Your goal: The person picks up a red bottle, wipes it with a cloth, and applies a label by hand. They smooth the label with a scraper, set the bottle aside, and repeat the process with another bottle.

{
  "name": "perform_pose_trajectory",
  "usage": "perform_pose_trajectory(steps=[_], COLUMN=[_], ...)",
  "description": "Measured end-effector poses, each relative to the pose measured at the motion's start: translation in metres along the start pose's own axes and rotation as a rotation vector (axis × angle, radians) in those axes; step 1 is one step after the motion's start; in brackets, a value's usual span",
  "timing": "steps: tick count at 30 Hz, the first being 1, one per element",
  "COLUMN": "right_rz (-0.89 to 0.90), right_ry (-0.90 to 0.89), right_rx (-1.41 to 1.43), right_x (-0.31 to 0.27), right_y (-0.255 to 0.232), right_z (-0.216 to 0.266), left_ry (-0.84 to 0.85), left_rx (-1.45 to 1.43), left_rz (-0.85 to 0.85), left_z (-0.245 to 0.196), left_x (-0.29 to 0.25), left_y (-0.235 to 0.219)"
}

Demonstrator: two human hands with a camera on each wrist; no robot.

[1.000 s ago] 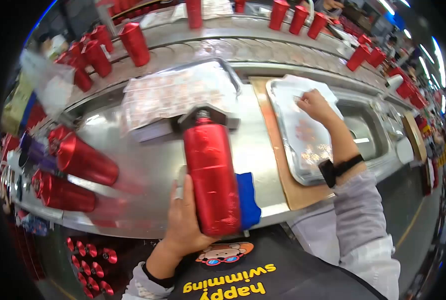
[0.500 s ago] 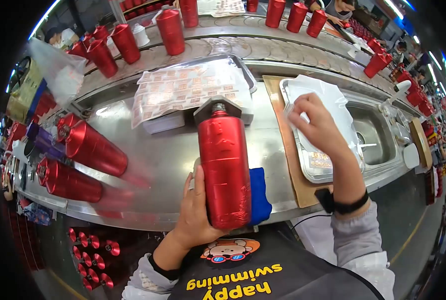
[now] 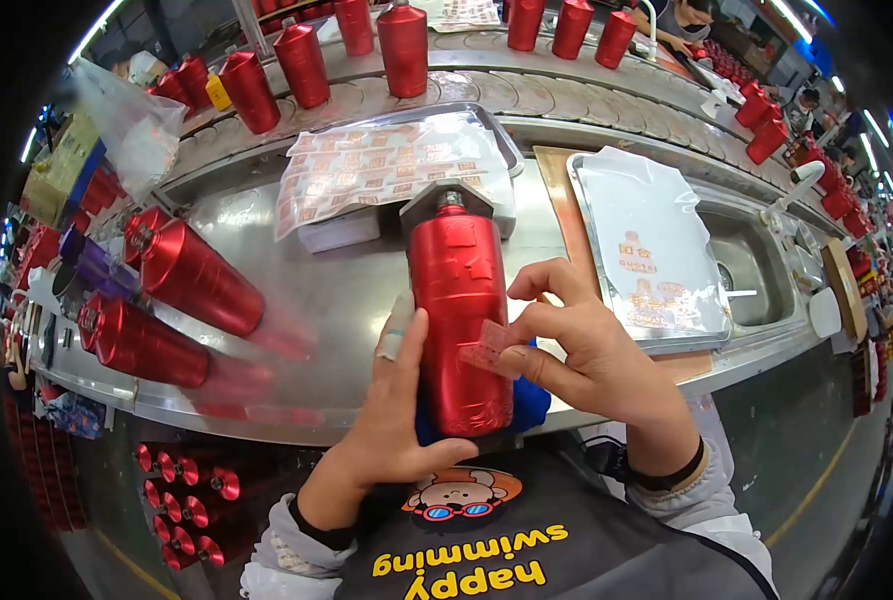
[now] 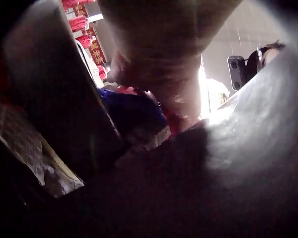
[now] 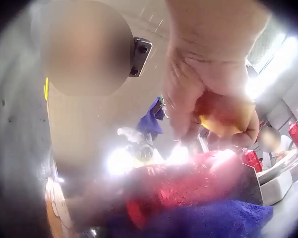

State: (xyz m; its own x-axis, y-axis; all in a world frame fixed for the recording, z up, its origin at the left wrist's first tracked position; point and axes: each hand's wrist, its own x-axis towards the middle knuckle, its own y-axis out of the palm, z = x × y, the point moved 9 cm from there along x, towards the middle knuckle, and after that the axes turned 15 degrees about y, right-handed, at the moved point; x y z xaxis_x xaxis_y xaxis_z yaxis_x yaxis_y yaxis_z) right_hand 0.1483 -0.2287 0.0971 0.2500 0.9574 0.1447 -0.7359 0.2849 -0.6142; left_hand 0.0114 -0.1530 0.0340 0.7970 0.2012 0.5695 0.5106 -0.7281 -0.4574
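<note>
A red metallic bottle lies in the middle of the bench, its threaded neck against a dark angled support and a blue cloth under its body. My left hand rests along its left side, fingers straight against it and thumb stretched out near the base. Between thumb and fingertips, my right hand pinches a small clear printed sticker over the bottle's lower front. In the right wrist view the fingers are just above the bottle. The left wrist view is mostly dark.
A tray at the right bears a white backing sheet with printed stickers, beside a sink. A printed sticker sheet lies at the back. Two red bottles lean at the left. More red bottles stand along the conveyor.
My right hand came from the right-hand tray to the bottle, a sticker now pinched in it. My left hand's fingers have straightened along the bottle's side. Bottles on the conveyor moved right.
</note>
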Motion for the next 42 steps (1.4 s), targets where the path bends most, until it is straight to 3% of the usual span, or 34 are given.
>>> perform_pose_trajectory(steps=[2, 4, 7, 11, 14, 17, 19, 20, 23, 25, 28, 32, 35, 37, 39, 42], right_rz=[-0.005, -0.002, 0.025, -0.031, -0.037, -0.08, -0.184, -0.203, -0.241, -0.252, -0.247, -0.34, -0.355, -0.269, -0.12, -0.01], right_ry=[-0.01, -0.038, -0.111, -0.019, -0.073, -0.119, -0.043, 0.086, 0.487, 0.579, 0.744, 0.542, 0.216, 0.118, 0.163, -0.003], right_rx=[0.0, -0.014, -0.015, 0.007, -0.012, -0.097, -0.21, -0.296, -0.541, -0.743, -0.931, -0.85, -0.696, -0.397, -0.168, 0.0], right_x=[0.0, 0.003, 0.005, 0.006, 0.011, 0.023, 0.04, 0.053, 0.092, 0.104, 0.102, 0.098, 0.084, 0.06, 0.033, 0.003], right_y=[-0.005, -0.009, -0.008, -0.021, -0.017, -0.044, -0.083, -0.102, -0.146, -0.15, -0.146, -0.143, -0.122, -0.095, -0.062, -0.012], right_z=[0.002, 0.012, 0.021, 0.015, 0.011, 0.003, -0.033, -0.064, -0.192, -0.27, -0.334, -0.272, -0.163, -0.091, -0.028, 0.02], left_ry=[-0.119, 0.008, 0.092, 0.1, 0.118, 0.089, 0.0, -0.098, -0.29, -0.237, -0.251, -0.242, -0.204, -0.166, -0.148, -0.173], left_rx=[-0.187, -0.037, 0.14, 0.232, 0.276, 0.239, 0.171, 0.093, -0.517, -0.514, -0.522, -0.469, -0.501, -0.545, -0.583, -0.611], left_rz=[-0.071, -0.128, -0.046, -0.093, -0.109, -0.141, -0.277, -0.261, -0.404, -0.303, -0.319, -0.239, -0.242, -0.256, -0.283, -0.37], left_z=[0.009, -0.008, -0.013, -0.024, -0.026, -0.014, 0.003, 0.022, 0.045, 0.046, 0.044, 0.048, 0.047, 0.049, 0.05, 0.044], left_x=[0.005, 0.035, 0.057, 0.066, 0.068, 0.062, 0.047, 0.032, 0.022, 0.026, 0.027, 0.024, 0.028, 0.028, 0.027, 0.018], left_y=[-0.003, -0.02, -0.017, -0.018, -0.013, -0.017, -0.027, -0.025, 0.002, 0.005, 0.005, 0.004, 0.003, 0.004, 0.004, 0.003])
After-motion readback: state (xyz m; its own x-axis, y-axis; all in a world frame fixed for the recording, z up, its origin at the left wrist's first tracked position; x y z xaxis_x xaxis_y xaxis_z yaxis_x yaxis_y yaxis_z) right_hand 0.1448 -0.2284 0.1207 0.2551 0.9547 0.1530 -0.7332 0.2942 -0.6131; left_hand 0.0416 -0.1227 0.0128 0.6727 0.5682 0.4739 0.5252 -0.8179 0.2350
